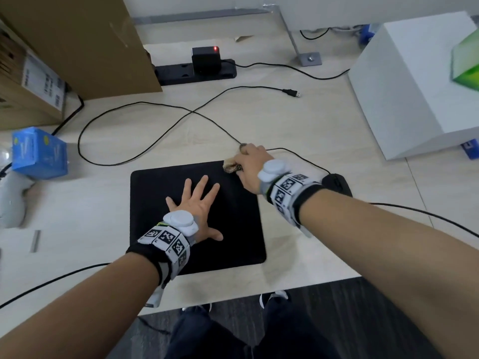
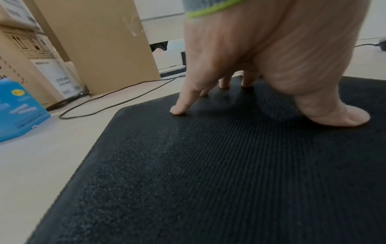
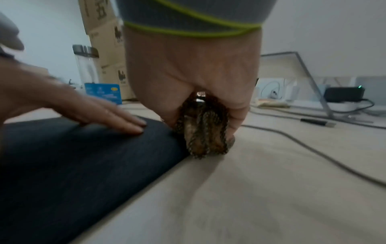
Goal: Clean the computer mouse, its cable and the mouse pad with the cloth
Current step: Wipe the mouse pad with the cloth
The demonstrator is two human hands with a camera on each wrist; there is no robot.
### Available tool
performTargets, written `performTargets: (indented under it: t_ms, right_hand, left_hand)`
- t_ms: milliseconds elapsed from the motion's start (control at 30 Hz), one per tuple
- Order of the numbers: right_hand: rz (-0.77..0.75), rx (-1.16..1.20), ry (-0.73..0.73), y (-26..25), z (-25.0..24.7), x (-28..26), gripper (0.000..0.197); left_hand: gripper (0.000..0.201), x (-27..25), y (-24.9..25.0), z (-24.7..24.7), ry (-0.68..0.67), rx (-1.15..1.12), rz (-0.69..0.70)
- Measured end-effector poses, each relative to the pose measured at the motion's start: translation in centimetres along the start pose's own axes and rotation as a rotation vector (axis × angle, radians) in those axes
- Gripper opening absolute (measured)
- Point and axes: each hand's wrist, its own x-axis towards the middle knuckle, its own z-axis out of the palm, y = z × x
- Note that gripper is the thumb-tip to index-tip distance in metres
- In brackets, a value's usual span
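Left hand (image 1: 197, 203) fingers splayed on mouse pad (image 1: 155, 203); right hand (image 1: 250, 167) fingers clutch cloth (image 3: 200, 132); labels unreadable.

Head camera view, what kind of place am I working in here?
Probably an office or lab workstation: a pale desk holding a black mouse pad, a power strip with an adapter plugged in, and stacked cardboard boxes at the left.

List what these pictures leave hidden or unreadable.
- Mouse: head view, mostly behind the right wrist band; absent from both wrist views.
- Cloth: bunched in the right hand, so its size and far side are hidden.
- Box labels: too small and blurred to read.
- Mouse pad: near edge cut off in the left wrist view.
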Motion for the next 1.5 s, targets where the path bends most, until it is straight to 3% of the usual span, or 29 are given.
performTargets:
  t_ms: [133,367,467,533,567,733,833,933,1100,1167,1333,1500]
  right_hand:
    - [0.024,0.108,0.000,-0.3,2.5,-1.1,0.048]
    - [-0.312,0.223,-0.031,-1.4,7.3,-13.4,0.043]
    - [-0.437,0.191,-0.182,-1.4,8.5,-17.4,0.042]
    - [-0.431,0.191,-0.302,-0.9,7.7,-17.7,0.037]
    - [-0.391,0.219,-0.304,-0.6,6.9,-17.1,0.035]
    - [-0.106,0.356,0.119,-0.7,1.2,-10.2,0.033]
    - [0.019,0.334,0.245,-0.7,-1.6,-5.0,0.036]
    - [0.086,0.300,0.229,-1.1,-2.6,-0.9,0.034]
    - [0.213,0.140,0.060,-3.4,0.8,2.1,0.031]
    - [0.180,0.110,0.012,-5.4,3.0,1.6,0.028]
    - [-0.196,0.229,-0.063,-12.9,4.9,1.3,0.031]
    - [-0.241,0.136,-0.101,-16.2,5.1,5.1,0.040]
  left_hand:
    - [0.129,0.1,0.0,0.5,0.017,-0.001,0.000]
    - [0.124,-0.1,-0.1,0.5,0.006,-0.007,0.022]
    - [0.124,-0.2,-0.2,0.3,-0.008,-0.013,0.023]
    - [0.124,-0.3,-0.1,0.3,-0.003,-0.013,0.027]
    - [0.124,-0.2,0.0,0.3,-0.001,-0.009,0.026]
    - [0.121,0.2,2.2,-0.2,-0.001,-0.009,0.091]
    - [0.117,-0.2,1.7,-1.0,0.064,-0.038,0.124]
    - [0.115,-1.4,-1.9,-1.1,0.128,0.020,0.105]
    - [0.120,-3.1,-7.8,0.6,0.081,0.038,0.013]
    - [0.120,-3.2,-8.6,1.3,0.082,0.002,0.040]
    - [0.127,-2.9,-9.4,2.0,0.207,-0.036,0.109]
    - [0.131,-2.8,-9.9,2.4,0.196,-0.073,0.108]
